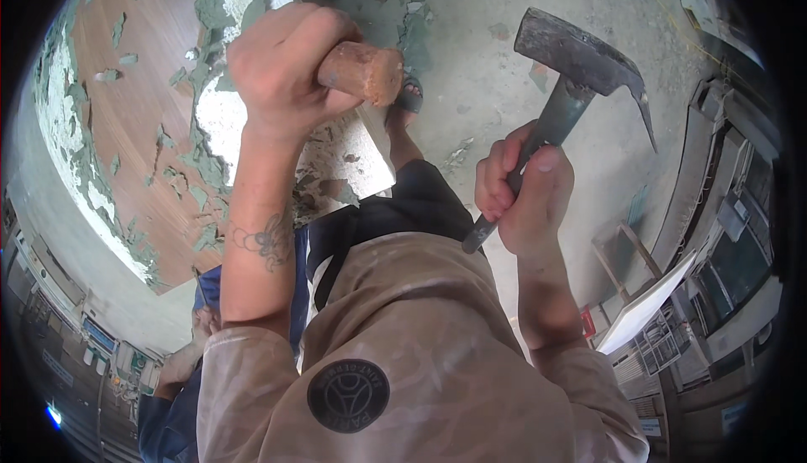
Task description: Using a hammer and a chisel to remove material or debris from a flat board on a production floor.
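Note:
My left hand [290,64] is closed around a thick wooden handle [366,74], its worn, blunt end pointing right. Whatever lies at the handle's other end is hidden behind my fist, so its exact kind cannot be told. My right hand [530,181] grips a claw hammer [576,60] by its dark handle. The hammer is raised, with its dark, worn metal head up and the pointed claw to the right. Below my left hand lies a large wood-grain panel [134,152], its borders white and littered with torn green flakes [206,169].
Another person's hand [204,322] and blue sleeve show at the lower left, beside the panel. A sandalled foot [408,97] stands on the concrete floor [471,68], where scraps lie scattered. On the right are a white board [647,307], a wooden frame [626,261] and shelving.

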Motion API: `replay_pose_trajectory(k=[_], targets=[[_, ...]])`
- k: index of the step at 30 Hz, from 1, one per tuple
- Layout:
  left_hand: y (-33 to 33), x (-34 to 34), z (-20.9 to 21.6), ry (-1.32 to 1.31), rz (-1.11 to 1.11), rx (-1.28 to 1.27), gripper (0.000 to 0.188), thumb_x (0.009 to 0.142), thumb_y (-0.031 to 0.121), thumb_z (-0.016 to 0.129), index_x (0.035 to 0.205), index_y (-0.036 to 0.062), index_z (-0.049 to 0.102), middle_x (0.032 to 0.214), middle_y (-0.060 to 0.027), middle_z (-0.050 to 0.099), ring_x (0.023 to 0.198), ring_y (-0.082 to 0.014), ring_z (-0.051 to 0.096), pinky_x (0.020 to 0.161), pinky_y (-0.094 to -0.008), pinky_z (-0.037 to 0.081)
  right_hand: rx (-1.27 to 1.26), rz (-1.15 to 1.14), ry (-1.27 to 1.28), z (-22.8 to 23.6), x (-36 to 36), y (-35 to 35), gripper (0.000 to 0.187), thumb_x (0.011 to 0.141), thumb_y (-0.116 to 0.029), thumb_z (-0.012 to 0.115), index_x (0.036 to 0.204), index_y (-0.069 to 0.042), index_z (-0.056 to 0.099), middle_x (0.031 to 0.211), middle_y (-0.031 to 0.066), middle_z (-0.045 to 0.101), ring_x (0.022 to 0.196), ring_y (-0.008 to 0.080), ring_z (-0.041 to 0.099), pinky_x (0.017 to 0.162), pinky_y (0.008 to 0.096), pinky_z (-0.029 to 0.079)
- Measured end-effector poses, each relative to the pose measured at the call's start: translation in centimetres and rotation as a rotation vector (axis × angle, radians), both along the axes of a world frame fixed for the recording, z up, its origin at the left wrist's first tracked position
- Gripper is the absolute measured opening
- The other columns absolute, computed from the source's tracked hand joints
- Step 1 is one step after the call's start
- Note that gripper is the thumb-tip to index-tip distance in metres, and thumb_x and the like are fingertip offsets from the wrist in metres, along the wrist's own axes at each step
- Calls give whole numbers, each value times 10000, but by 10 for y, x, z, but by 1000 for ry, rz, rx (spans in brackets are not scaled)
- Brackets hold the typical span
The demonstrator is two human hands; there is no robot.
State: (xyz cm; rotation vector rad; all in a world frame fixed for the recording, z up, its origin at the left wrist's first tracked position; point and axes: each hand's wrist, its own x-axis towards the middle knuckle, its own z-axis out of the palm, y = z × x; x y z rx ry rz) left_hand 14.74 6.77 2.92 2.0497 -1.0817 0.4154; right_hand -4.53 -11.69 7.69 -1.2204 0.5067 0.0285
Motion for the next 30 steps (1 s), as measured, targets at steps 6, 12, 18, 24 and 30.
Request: replay_pose_trajectory(k=[6, 12, 18, 24, 30], targets=[[0, 6, -4, -14, 29, 18, 196, 706, 150, 822, 754, 45, 664, 670, -49, 623, 560, -183, 596, 535, -284, 469, 11, -14, 48, -1, 3, 7, 512, 1086, -546, 404, 949, -54, 429, 602, 9, 369, 452, 71, 311, 402, 249, 281], [-1, 7, -7, -22, 58, -35, 183, 704, 144, 814, 750, 48, 665, 670, -48, 628, 554, -174, 592, 534, -278, 470, 5, 35, 30, 7, 3, 7, 528, 1071, -576, 421, 950, -63, 435, 605, 10, 376, 453, 76, 324, 408, 254, 290], [-9, 6, -14, 6, 64, -80, 233, 619, 197, 806, 724, 84, 631, 639, -52, 568, 538, -206, 563, 511, -316, 433, -51, -6, -173, -3, -11, 32, 483, 1057, -536, 504, 980, -62, 457, 639, 4, 425, 509, 94, 399, 452, 254, 320], [-12, 12, -30, -67, 85, -58, 266, 524, 207, 756, 683, 127, 558, 585, -47, 463, 512, -245, 505, 478, -372, 377, -144, -30, 0, 1, 16, 39, 398, 1101, -387, 422, 891, -52, 468, 652, 3, 451, 547, 80, 418, 483, 246, 330], [-13, 14, -32, -34, 102, -28, 252, 512, 188, 736, 688, 133, 564, 587, -50, 459, 511, -246, 505, 477, -370, 378, -240, 35, 75, -8, 16, 33, 438, 1107, -398, 409, 831, -61, 452, 640, 7, 447, 539, 84, 432, 467, 248, 339]])
